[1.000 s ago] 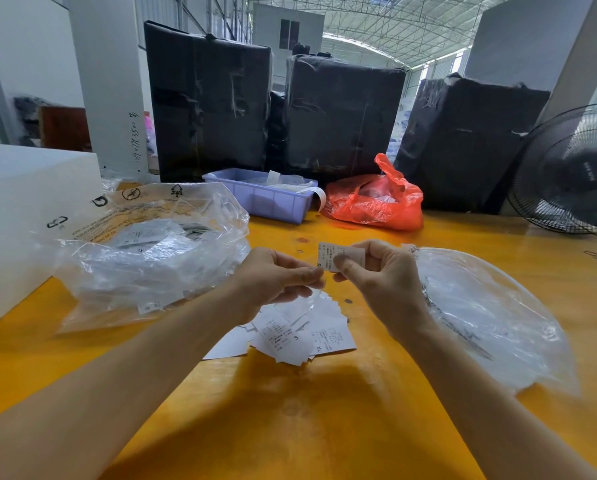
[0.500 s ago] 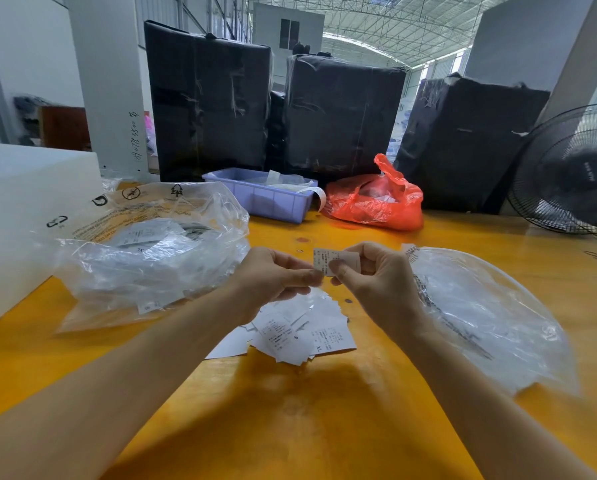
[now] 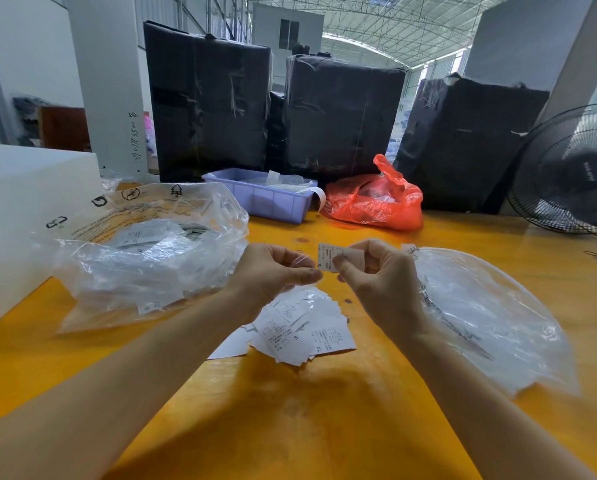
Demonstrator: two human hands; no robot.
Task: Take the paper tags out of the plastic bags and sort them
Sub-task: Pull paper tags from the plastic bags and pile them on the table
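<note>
Above the bench's middle, the right hand (image 3: 376,271) pinches a paper tag (image 3: 328,256) (marked S); the left hand (image 3: 273,271) pinches its thin clear sleeve (image 3: 299,263).

"S", "XL" on tags (image 3: 300,336)

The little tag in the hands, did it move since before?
Barely. The right hand still pinches the tag, which dropped slightly; the left hand stays beside it, its fingers at the tag's lower edge. The tag pile and the bags stayed put.
</note>
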